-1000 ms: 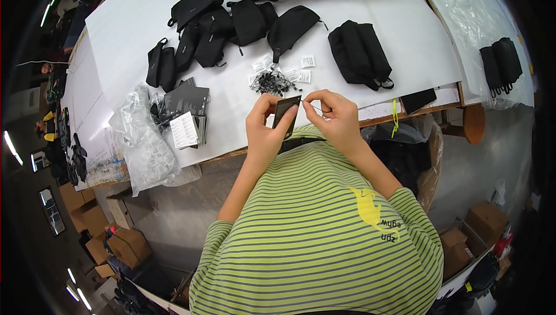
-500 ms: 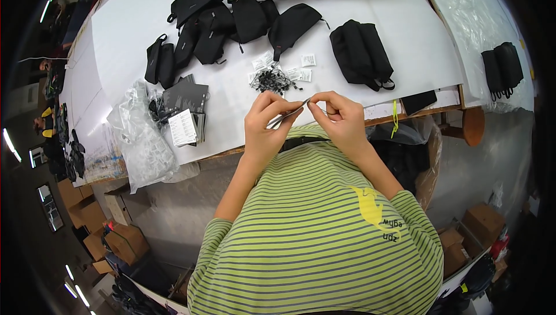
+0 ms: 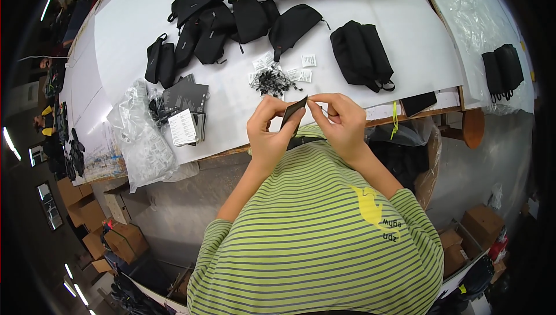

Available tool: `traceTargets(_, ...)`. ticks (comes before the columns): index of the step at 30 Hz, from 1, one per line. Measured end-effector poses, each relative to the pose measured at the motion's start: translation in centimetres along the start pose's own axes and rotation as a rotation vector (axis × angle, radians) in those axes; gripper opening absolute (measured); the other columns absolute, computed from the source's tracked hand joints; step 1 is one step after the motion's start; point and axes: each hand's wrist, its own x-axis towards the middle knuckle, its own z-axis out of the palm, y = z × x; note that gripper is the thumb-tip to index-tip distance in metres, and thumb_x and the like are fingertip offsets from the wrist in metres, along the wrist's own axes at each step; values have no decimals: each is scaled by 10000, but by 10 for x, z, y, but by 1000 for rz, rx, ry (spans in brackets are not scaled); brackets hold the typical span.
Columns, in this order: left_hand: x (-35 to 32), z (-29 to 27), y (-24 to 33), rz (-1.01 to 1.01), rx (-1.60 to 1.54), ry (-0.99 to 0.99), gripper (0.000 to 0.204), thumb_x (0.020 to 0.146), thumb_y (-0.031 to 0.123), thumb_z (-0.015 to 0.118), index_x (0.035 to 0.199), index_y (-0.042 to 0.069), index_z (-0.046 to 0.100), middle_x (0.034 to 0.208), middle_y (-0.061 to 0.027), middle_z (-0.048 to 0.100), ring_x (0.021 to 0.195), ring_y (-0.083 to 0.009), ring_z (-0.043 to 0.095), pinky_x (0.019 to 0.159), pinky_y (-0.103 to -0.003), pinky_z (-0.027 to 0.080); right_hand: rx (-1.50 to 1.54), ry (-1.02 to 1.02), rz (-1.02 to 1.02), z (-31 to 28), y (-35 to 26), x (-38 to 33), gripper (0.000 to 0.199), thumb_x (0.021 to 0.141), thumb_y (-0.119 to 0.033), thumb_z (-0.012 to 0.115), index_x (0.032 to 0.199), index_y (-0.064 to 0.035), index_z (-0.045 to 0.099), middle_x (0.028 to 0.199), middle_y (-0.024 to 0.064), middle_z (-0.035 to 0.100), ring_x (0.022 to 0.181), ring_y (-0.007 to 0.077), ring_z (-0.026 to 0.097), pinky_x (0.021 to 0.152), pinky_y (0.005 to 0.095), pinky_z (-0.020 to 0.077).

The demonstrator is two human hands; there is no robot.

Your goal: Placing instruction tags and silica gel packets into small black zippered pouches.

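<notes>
The card (image 3: 293, 113) looks smooth, the pouches (image 3: 294, 26) matt cloth.

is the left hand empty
No, the left hand holds a dark card between its thumb and fingers.

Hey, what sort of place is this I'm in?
Most likely a workshop or small factory. Several black fabric pouches lie on a big white-topped table, with a stack of cards near its edge, and cardboard boxes stand off to the left.
</notes>
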Motion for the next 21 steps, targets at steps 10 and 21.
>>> traceTargets(10,14,-27,-16,-325,-551,-432,189,935,155,516,897,6,625,820,-11,567,761,-103,522,709,-225,403,412,-301,375,-15,2,3,100,771,-70,700,834,-33,631,473,-58,292,474,35,234,457,224,192)
traceTargets(21,21,-16,-11,-180,-141,-473,109,916,117,533,883,14,520,775,7,517,702,-54,478,641,-200,402,771,-448,459,-2,24,2,133,845,-154,650,853,-31,601,548,-70,435,511,12,324,489,210,251)
